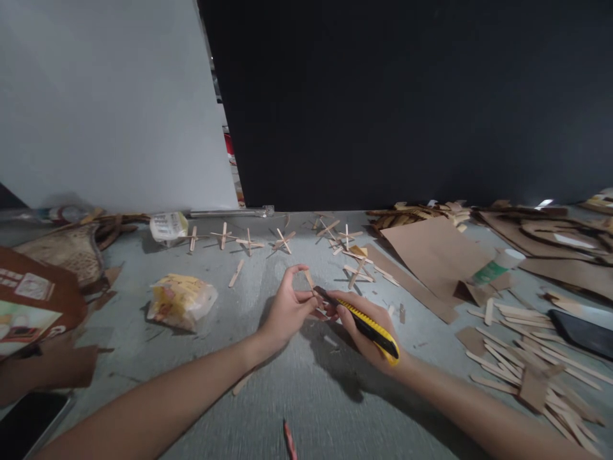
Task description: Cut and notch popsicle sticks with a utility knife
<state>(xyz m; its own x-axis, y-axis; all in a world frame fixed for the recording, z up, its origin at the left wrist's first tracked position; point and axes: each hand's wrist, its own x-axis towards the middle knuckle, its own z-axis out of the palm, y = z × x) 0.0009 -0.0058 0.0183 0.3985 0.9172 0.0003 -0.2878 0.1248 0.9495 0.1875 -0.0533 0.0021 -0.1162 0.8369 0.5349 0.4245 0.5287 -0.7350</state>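
Observation:
Between the fingers and thumb of my left hand (287, 306) is a short wooden craft stick (309, 279), tilted upright. My right hand (371, 329) is closed around a yellow and black utility knife (366, 322), its front end against the stick near my left fingertips. Whether the blade cuts into the wood is too small to tell. Beyond my hands stand several crossed craft-stick pieces (249, 243) in a row. A loose stick (236, 273) lies left of my left hand, and a red pen-like object (289, 439) is at the near edge.
Many craft sticks (512, 358) are piled at right beside a dark phone (582, 332). Cardboard sheets (440, 255) and a green-white tube (498, 267) lie behind them. At left are a clear snack bag (181, 301), a brown package (36, 300) and another phone (33, 421). Upright panels (407, 108) border the back.

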